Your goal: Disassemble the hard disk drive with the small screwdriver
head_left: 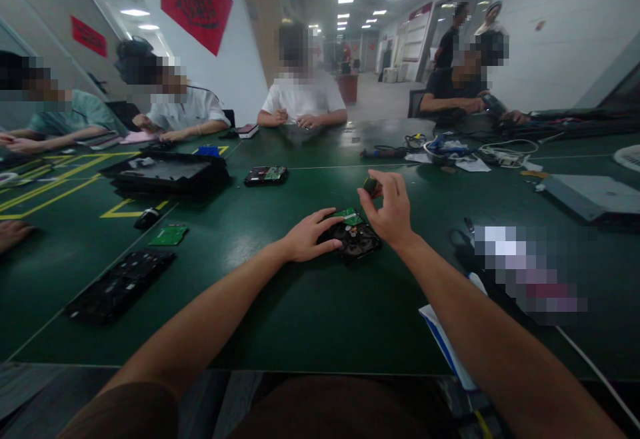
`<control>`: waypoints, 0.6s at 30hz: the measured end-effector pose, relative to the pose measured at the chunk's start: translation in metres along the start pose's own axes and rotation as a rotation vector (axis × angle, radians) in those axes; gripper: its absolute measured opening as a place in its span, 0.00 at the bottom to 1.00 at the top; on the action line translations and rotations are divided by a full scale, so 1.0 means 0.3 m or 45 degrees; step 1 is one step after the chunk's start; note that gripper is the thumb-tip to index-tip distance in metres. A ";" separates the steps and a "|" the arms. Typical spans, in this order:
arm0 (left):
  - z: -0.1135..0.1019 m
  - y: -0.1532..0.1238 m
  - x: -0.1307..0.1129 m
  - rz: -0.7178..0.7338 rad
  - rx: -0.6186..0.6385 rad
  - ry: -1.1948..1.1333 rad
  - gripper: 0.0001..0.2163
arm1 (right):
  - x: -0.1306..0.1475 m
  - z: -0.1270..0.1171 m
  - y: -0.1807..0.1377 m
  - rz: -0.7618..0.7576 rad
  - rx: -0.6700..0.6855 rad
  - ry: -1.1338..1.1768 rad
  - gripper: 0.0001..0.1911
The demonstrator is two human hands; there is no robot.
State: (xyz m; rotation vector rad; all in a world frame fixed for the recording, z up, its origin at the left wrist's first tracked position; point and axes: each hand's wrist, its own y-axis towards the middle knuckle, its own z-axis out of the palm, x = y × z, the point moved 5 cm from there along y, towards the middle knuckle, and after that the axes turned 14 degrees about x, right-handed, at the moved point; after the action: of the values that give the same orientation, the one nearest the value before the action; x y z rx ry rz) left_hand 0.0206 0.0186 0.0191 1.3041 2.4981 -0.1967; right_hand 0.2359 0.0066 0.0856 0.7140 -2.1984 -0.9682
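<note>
A black hard drive (pixel 356 238) with a green circuit board (pixel 349 214) on top lies on the dark green table (pixel 300 306) in front of me. My left hand (pixel 309 234) rests on its left side, fingers spread and pressing on it. Above its right end my right hand (pixel 391 211) is closed around the dark handle of a screwdriver (pixel 371 186), which stands upright over the drive.
A second drive (pixel 265 175) lies farther back, beside a black open case (pixel 167 174). At left are a loose green board (pixel 169 235), a mouse (pixel 147 218) and a black panel (pixel 120 284). Cables (pixel 450 149) and a grey box (pixel 590 196) are at right. Several people sit around the table.
</note>
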 end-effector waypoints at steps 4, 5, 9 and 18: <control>-0.001 0.000 0.000 -0.007 0.002 -0.004 0.33 | 0.006 -0.003 -0.001 -0.032 0.001 -0.004 0.22; -0.002 -0.001 0.000 -0.008 0.004 -0.005 0.33 | 0.005 -0.001 -0.001 -0.045 0.008 -0.004 0.23; -0.005 -0.002 -0.005 0.004 0.006 -0.008 0.33 | -0.009 0.005 -0.001 -0.026 0.010 -0.016 0.24; -0.013 -0.004 -0.014 0.014 -0.002 -0.035 0.32 | 0.000 0.000 -0.002 -0.011 0.035 0.010 0.24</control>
State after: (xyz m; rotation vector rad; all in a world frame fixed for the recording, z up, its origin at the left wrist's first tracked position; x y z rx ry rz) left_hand 0.0212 0.0157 0.0242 1.3059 2.4672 -0.2086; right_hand 0.2360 0.0063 0.0849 0.7395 -2.2071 -0.9401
